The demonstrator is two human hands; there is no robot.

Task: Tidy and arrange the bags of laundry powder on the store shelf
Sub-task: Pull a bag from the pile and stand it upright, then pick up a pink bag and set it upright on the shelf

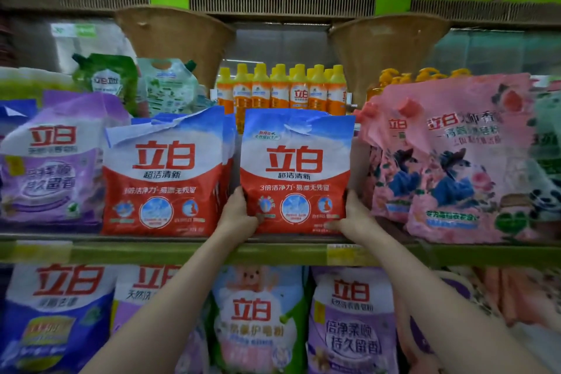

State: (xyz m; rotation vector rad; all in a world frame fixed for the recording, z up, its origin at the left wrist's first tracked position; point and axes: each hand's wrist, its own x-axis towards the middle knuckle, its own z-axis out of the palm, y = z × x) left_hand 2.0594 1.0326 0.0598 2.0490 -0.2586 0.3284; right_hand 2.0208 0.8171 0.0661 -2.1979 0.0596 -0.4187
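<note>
A red, white and blue bag of laundry powder (296,167) stands upright at the middle of the shelf (188,252). My left hand (238,215) grips its lower left corner, thumb on the front. My right hand (353,215) grips its lower right corner the same way. Just to its left stands a matching red bag (165,173) with more of the same behind it. A purple bag (51,161) stands further left. Pink bags (449,161) fill the right side of the shelf.
Orange bottles with yellow caps (282,91) stand behind the held bag, green pouches (106,79) at the back left. Two woven baskets (385,48) hang above. The lower shelf holds blue, pink and purple powder bags (349,322). A yellow price tag (341,253) sits on the shelf edge.
</note>
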